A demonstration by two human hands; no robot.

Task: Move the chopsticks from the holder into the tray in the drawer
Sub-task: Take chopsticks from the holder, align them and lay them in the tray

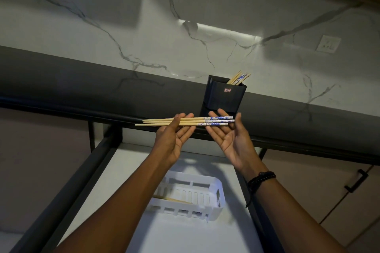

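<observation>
Three wooden chopsticks with blue-and-white patterned ends lie level across my fingers, above the open drawer. My left hand supports their plain ends, thumb resting over them. My right hand cradles the patterned ends, palm up. Just behind my hands a black holder stands on the counter with several more chopsticks sticking out of its top. Below, a white slotted tray sits in the drawer, and at least one chopstick lies in it, partly hidden by my left forearm.
The open drawer has a pale floor and dark side rails. A dark counter edge runs across in front of a marble backsplash with a socket. A cabinet door handle is at the right.
</observation>
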